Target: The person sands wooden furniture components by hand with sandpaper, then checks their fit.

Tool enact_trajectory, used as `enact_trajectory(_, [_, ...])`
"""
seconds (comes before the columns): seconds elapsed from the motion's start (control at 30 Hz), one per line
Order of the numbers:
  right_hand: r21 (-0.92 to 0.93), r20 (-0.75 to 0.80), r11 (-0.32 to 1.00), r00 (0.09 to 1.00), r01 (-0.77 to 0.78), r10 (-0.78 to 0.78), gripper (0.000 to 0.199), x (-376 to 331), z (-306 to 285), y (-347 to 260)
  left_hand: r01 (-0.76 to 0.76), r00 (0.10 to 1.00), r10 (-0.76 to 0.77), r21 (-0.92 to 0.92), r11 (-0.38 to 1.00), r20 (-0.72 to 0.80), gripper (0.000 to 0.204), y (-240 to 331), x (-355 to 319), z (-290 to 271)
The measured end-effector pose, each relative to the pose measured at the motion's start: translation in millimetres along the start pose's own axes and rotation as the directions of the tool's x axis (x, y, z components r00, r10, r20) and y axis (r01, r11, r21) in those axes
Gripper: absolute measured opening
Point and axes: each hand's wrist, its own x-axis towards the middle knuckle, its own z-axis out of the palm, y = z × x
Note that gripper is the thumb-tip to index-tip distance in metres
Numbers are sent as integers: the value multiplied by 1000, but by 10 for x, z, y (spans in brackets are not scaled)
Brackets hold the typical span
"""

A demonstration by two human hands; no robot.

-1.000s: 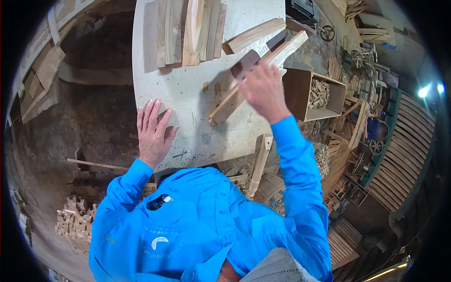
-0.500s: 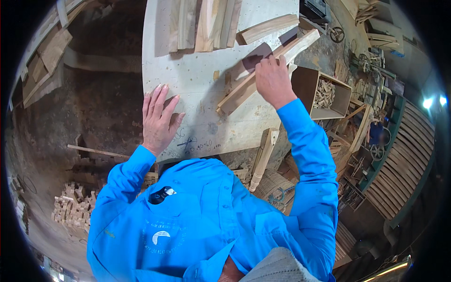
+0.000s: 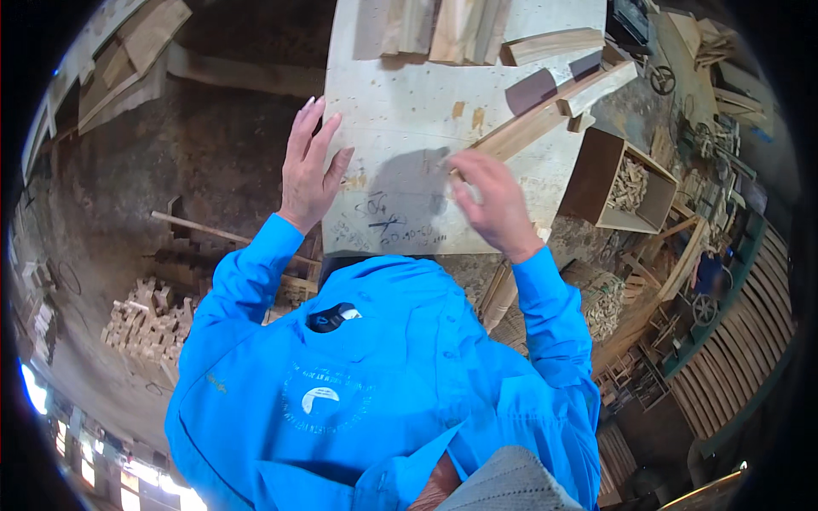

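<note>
My left hand (image 3: 311,166) lies flat, fingers spread, on the left edge of a pale worktable (image 3: 400,111) with pencil marks. My right hand (image 3: 492,203) hovers over the table's near right part with its fingers apart and nothing in it. Its fingertips are close to the near end of a long wooden strip (image 3: 545,119) that runs diagonally to the far right. A dark brown block (image 3: 532,89) sits beside the strip's far part. Both sleeves are bright blue.
Several wooden boards (image 3: 452,25) and a light block (image 3: 554,44) lie along the table's far edge. An open wooden box (image 3: 596,170) with small wood pieces stands to the right. A pile of small blocks (image 3: 145,324) sits on the dirt floor at left. Curved slats are stacked far right.
My right hand has drawn back from the dark block at the far right toward me, along the strip. My left hand stays flat on the table's left edge.
</note>
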Motion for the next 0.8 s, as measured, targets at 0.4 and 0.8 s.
enact_trajectory(0.4, [-17,-416,935,853,-354,315,42,-1159,2,215,-368,795,288,48,929,533,60,490,-528,7])
enact_trajectory(0.8, [198,-625,822,578,-533,525,43,-2800,637,96,-644,657,319,288,709,683,73,525,-582,396])
